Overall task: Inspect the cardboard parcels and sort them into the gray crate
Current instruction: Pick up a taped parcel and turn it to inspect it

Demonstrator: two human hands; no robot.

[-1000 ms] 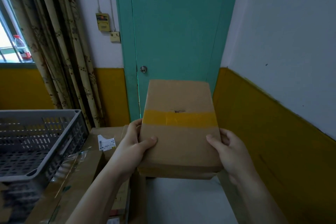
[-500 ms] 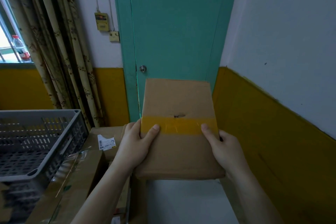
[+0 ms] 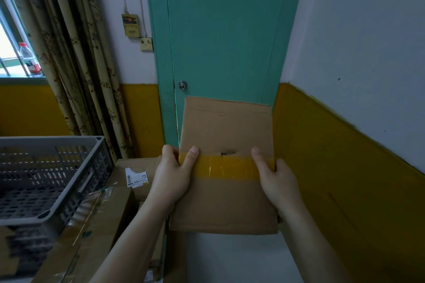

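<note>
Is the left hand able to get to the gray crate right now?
Probably not yet: the left hand grips the cardboard parcel together with the right hand. The gray crate sits nearby on that side, nothing between.

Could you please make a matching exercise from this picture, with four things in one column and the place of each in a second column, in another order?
Things:
1. cardboard parcel
2. gray crate
3. water bottle
4. shipping label

Places:
A. on the window sill, far left
B. on a box beside the crate
C. held up between left hand and right hand
D. low on the left, resting on boxes

Pairs: 1-C, 2-D, 3-A, 4-B
</note>
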